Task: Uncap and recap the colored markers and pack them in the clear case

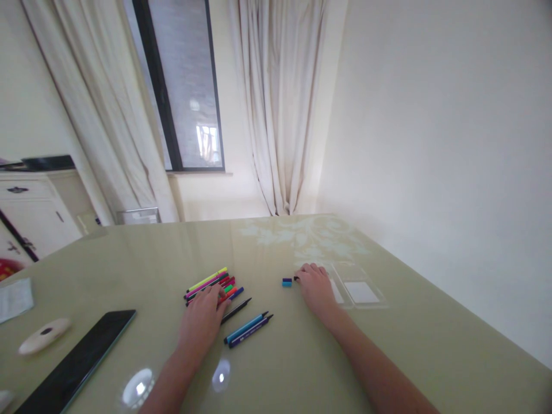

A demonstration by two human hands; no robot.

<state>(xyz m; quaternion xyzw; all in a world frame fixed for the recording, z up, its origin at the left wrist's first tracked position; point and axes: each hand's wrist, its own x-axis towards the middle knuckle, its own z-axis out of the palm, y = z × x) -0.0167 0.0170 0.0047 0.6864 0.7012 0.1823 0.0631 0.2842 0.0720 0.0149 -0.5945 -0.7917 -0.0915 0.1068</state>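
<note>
My left hand (204,313) lies over a row of capped felt-tip markers (209,278) in yellow, pink, red, green, orange and other colours. Its fingers rest on the markers with the thumb apart. An uncapped black marker (236,309) lies by the thumb, its rear end hidden by the hand. Closer to me are an uncapped light blue marker (245,328) and an uncapped dark blue marker (251,332), side by side. My right hand (316,289) pinches a small black marker cap (296,279) at the tabletop. Just left of it sit two blue caps (287,282), one darker.
A clear plastic case (362,292) with white inserts lies beyond my right wrist. At left are a black tablet (81,359), a white oval object (45,336) and a pale folded sheet (16,300). The glossy table (276,244) meets the wall at right.
</note>
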